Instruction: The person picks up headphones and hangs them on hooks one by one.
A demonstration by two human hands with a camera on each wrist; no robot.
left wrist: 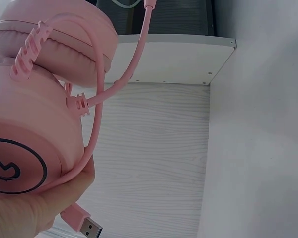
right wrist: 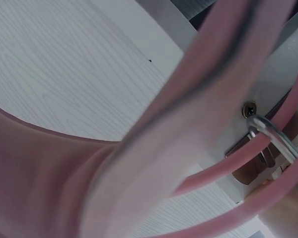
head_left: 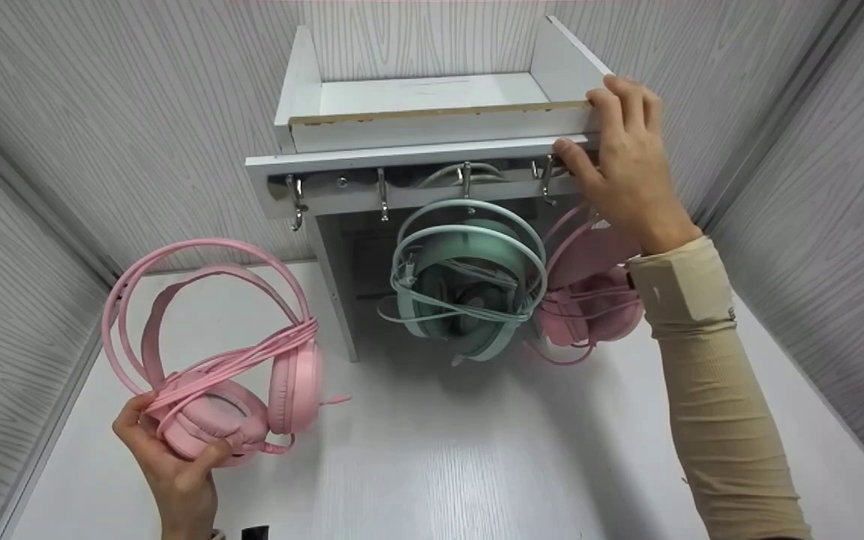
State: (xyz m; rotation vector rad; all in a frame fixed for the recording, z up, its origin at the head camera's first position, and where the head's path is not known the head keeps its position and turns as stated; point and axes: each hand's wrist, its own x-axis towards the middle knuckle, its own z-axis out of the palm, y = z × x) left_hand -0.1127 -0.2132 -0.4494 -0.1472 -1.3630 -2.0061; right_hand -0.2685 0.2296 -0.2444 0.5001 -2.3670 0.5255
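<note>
A pink headset (head_left: 295, 386) with its cable wound around it is in my left hand (head_left: 177, 472), which grips one ear cup low at the left. In the left wrist view, its USB plug (left wrist: 84, 223) dangles below the fingers. My right hand (head_left: 631, 165) holds the right front corner of a white shelf (head_left: 439, 135), thumb on the hook rail's top edge, fingers over the board. Below that hand hangs a second pink headset (head_left: 589, 307), partly hidden by the wrist; its hoops pass a metal hook (right wrist: 273, 134) in the right wrist view. Mint-green headphones (head_left: 469, 247) hang beside it.
The hook rail (head_left: 424, 196) carries several metal hooks, including a leftmost one (head_left: 296, 201) with nothing on it. Under the rail is a dark recess between side panels (head_left: 334, 292). Wood-grain walls (head_left: 102, 97) close in behind and at both sides.
</note>
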